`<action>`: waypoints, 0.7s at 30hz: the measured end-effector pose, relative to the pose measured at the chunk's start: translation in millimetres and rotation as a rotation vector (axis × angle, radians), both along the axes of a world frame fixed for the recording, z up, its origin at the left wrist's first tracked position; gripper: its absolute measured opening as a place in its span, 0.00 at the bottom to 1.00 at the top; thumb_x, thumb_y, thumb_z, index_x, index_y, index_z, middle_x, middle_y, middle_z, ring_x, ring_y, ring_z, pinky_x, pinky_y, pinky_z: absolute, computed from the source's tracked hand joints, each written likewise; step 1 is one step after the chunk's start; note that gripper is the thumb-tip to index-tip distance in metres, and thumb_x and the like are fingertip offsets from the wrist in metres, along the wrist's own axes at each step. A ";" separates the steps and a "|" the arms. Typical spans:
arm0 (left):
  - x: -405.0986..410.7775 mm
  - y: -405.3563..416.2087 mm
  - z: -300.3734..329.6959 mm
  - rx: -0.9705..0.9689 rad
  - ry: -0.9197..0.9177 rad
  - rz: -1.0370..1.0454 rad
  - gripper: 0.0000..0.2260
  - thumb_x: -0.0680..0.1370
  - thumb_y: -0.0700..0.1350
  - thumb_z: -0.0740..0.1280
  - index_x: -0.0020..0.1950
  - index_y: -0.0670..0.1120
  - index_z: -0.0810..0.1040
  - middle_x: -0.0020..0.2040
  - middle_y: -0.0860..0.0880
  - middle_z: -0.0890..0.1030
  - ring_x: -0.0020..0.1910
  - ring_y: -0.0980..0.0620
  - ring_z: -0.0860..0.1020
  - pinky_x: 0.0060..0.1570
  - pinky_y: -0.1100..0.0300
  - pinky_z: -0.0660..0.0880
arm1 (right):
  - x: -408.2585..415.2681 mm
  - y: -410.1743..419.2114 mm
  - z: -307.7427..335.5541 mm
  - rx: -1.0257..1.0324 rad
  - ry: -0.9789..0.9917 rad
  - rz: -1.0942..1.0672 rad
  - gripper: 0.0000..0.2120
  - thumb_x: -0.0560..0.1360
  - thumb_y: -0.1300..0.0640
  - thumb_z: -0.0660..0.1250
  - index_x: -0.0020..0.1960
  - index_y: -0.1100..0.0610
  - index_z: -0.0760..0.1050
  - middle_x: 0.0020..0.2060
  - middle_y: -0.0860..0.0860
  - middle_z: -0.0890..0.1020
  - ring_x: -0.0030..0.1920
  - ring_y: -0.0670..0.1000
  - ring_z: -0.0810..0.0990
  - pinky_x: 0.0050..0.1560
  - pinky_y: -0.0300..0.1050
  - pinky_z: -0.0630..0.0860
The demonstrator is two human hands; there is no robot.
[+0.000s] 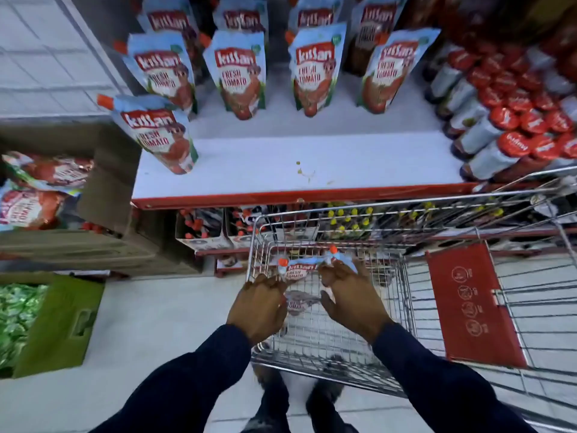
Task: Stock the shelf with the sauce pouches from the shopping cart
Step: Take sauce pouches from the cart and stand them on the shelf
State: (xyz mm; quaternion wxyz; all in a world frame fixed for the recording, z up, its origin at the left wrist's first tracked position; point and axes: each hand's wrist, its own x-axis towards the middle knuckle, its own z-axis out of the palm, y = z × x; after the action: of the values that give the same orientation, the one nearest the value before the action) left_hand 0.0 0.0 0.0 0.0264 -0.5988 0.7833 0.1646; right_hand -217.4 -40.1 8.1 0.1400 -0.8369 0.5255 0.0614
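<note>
Both hands reach into the shopping cart (406,307). The left hand (259,307) and right hand (349,295) each grip a sauce pouch (296,270) below the white shelf (312,167).

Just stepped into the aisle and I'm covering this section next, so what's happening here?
A person is restocking tomato sauce pouches. Both hands are down in the shopping cart: the left hand and the right hand are each gripping pouches near the cart's front end. The white shelf above already has several pouches standing in rows toward the back, plus one pouch alone at the front left corner. Most of the shelf's front is bare. Red-capped bottles fill the right side.
</note>
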 end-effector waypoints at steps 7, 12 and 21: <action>-11.7 -21.8 -39.2 0.225 -0.106 0.014 0.10 0.77 0.40 0.67 0.58 0.43 0.79 0.53 0.42 0.83 0.52 0.41 0.81 0.48 0.49 0.79 | 4.8 2.5 -41.2 0.243 0.109 -0.003 0.19 0.78 0.51 0.66 0.67 0.55 0.75 0.61 0.55 0.82 0.61 0.59 0.79 0.61 0.54 0.76; -17.7 -29.3 -52.4 0.274 -0.099 0.041 0.08 0.77 0.35 0.67 0.55 0.40 0.80 0.52 0.38 0.83 0.49 0.38 0.83 0.46 0.48 0.79 | 12.9 -4.1 -50.2 0.223 0.152 -0.062 0.11 0.78 0.60 0.63 0.57 0.55 0.82 0.50 0.56 0.86 0.48 0.59 0.84 0.47 0.51 0.82; -14.7 -32.5 -39.0 0.222 -0.049 0.028 0.09 0.76 0.34 0.66 0.54 0.39 0.81 0.49 0.38 0.83 0.48 0.37 0.82 0.43 0.48 0.76 | 8.7 -12.7 -36.3 0.144 0.132 -0.037 0.11 0.79 0.61 0.62 0.54 0.52 0.82 0.47 0.54 0.86 0.48 0.58 0.84 0.44 0.49 0.81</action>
State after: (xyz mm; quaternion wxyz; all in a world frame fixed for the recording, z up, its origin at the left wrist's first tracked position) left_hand -14.7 -32.5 -39.0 0.1095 -0.6070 0.7510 0.2358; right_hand -208.7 -52.8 -28.2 0.1663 -0.8089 0.5433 0.1513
